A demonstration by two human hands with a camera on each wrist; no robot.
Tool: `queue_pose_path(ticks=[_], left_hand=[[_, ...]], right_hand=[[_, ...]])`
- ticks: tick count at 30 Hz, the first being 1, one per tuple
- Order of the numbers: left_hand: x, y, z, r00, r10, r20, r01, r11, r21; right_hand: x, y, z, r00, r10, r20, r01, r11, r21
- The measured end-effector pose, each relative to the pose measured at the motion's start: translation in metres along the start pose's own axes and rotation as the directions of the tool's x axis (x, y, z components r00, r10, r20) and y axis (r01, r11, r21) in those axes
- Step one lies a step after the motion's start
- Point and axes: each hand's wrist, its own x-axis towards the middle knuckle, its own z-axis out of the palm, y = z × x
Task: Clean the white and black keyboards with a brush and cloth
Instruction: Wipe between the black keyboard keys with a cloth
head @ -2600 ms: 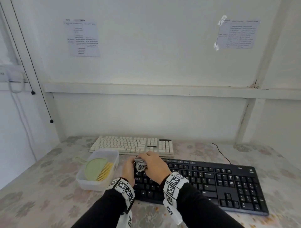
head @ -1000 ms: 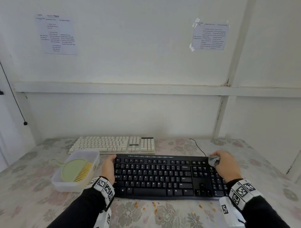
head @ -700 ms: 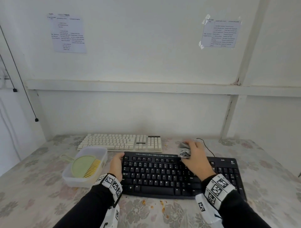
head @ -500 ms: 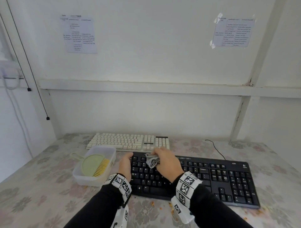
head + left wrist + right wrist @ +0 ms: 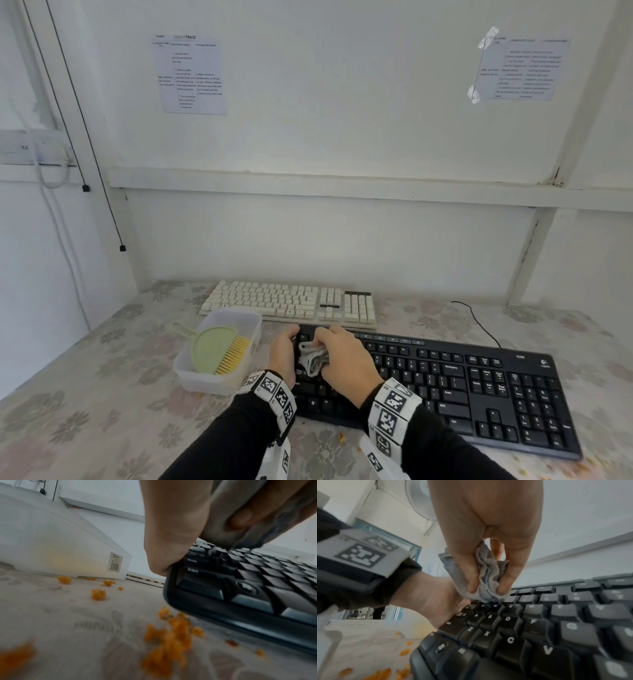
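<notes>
white letters Z, X, C, V on black keyboard (image 5: 530, 635), "TRACE" on wall sheet (image 5: 190, 73)

Plain work cubicle, likely an office or data-collection room: bare white panel wall (image 5: 342, 120) with two taped printed instruction sheets (image 5: 190, 73), a flowered tablecloth-covered desk (image 5: 85, 394), and a white pedestal fan (image 5: 419, 500) stood behind.

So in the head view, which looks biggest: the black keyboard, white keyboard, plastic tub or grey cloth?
1. Black keyboard, though it is nearer the camera.
2. White keyboard.
3. Translucent plastic tub.
4. Crumpled grey cloth, partly hidden in the right hand.
</notes>
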Motion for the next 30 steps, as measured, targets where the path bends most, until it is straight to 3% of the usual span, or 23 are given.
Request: queue_pose_path(ticks=[7, 20, 30], left_hand=[[0.004, -0.001, -0.003, 0.999, -0.026, 0.024, 0.026, 1.000, 0.004], [0.009, 0.000, -0.002, 0.997, -0.080, 0.001, 0.080, 0.995, 0.062], [0.024, -0.008, -0.001, 0.998, -0.054, -0.032, 0.057, 0.994, 0.093]], right_hand=[[0.007, -0.001, 0.006, 1.000, 0.006, -0.008, -0.006, 1.000, -0.017], [-0.037, 0.073, -0.029, 0.982, 0.153, -0.112, -0.151, 0.988, 0.025], [-0.092, 0.150, -0.069, 0.894, 0.374, -0.245, -0.351, 0.927, 0.132]])
